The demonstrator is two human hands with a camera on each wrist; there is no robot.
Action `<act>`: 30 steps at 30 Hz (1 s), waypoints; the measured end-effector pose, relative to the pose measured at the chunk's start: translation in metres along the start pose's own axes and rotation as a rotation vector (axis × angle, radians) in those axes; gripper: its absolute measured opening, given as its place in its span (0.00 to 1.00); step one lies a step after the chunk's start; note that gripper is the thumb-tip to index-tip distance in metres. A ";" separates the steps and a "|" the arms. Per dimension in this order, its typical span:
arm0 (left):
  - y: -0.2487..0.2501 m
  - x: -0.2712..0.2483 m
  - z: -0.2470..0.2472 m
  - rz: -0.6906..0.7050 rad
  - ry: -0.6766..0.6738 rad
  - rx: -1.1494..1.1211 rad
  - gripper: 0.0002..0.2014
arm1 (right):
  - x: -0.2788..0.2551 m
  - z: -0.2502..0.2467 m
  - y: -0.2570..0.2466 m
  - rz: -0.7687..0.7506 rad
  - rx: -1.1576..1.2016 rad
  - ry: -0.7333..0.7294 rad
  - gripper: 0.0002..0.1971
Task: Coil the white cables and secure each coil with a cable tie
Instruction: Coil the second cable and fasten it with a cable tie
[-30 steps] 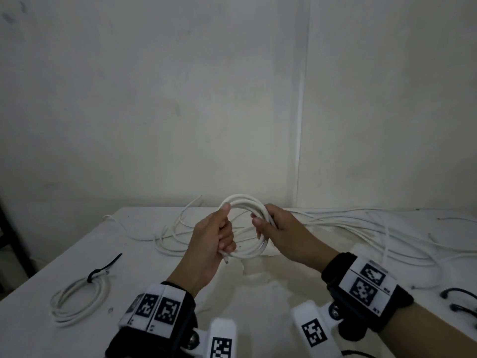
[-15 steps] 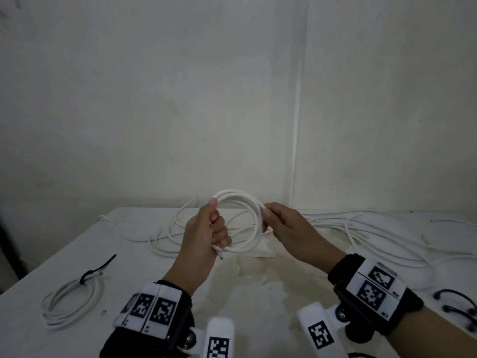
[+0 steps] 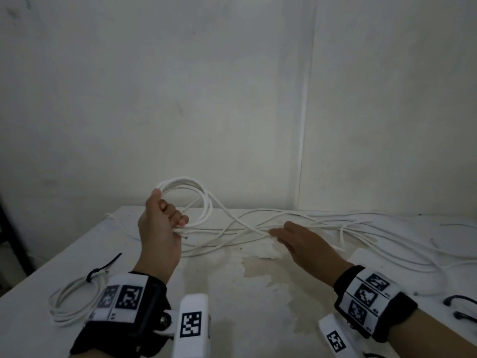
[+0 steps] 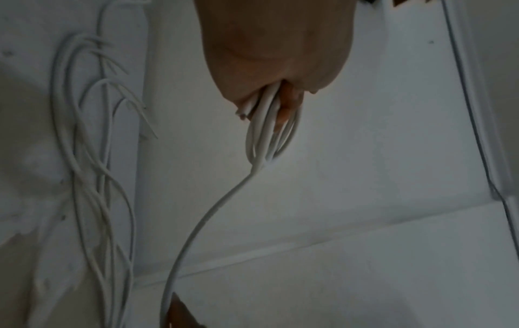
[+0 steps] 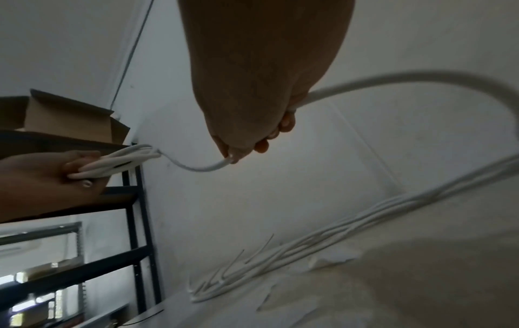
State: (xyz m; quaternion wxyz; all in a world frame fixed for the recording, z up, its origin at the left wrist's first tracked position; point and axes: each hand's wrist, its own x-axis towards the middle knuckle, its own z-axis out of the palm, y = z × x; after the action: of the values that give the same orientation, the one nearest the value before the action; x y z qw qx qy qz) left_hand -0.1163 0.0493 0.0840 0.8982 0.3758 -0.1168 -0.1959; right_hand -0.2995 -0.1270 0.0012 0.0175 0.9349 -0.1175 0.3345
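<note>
Standing upright above the surface (image 3: pixel 211 293), the coil (image 3: pixel 189 200) faces the camera, pinched at its 7 o'clock edge by the left hand (image 3: pixel 160 228), fingers curled round the loops. Its free cable (image 3: pixel 232 218) runs toward 3 o'clock into the right hand (image 3: pixel 307 244), held palm down and low, fingers closed round that strand. A tied coil (image 3: pixel 74 298) lies at 8 o'clock.

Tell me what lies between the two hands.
One strand of white cable runs from the coil gripped by the left hand to the right hand, clearest in the right wrist view.
</note>
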 end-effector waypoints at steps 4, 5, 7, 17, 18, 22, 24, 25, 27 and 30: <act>-0.003 -0.001 0.002 0.114 0.032 0.121 0.19 | 0.007 0.001 -0.025 -0.229 -0.091 0.069 0.05; -0.003 0.000 0.002 0.132 0.039 0.147 0.19 | 0.007 0.001 -0.030 -0.289 -0.116 0.090 0.04; -0.006 -0.002 0.004 0.159 0.037 0.211 0.19 | 0.009 0.001 -0.039 -0.383 -0.152 0.121 0.02; -0.041 -0.034 0.010 0.145 -0.218 0.612 0.19 | 0.024 -0.019 -0.075 -0.492 -0.082 0.202 0.08; -0.044 -0.037 0.011 0.114 -0.264 0.612 0.19 | 0.027 -0.021 -0.076 -0.487 -0.072 0.214 0.06; -0.049 -0.053 0.010 0.034 -0.450 0.668 0.18 | 0.033 -0.026 -0.075 -0.458 0.037 0.270 0.07; -0.049 -0.057 0.010 0.017 -0.517 0.728 0.21 | 0.033 -0.031 -0.074 -0.437 0.090 0.263 0.06; -0.049 -0.058 0.010 0.009 -0.540 0.771 0.23 | 0.033 -0.033 -0.074 -0.403 0.111 0.255 0.03; -0.048 -0.061 0.012 -0.048 -0.572 0.820 0.24 | 0.033 -0.038 -0.071 -0.282 0.171 0.250 0.05; -0.045 -0.066 0.017 -0.193 -0.590 0.762 0.23 | 0.035 -0.044 -0.065 -0.170 0.275 0.193 0.05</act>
State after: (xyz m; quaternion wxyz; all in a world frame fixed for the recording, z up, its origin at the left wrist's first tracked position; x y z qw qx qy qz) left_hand -0.1931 0.0384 0.0587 0.6031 0.6153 -0.3943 -0.3196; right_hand -0.2856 -0.0660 0.0599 -0.0710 0.8986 0.0109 0.4329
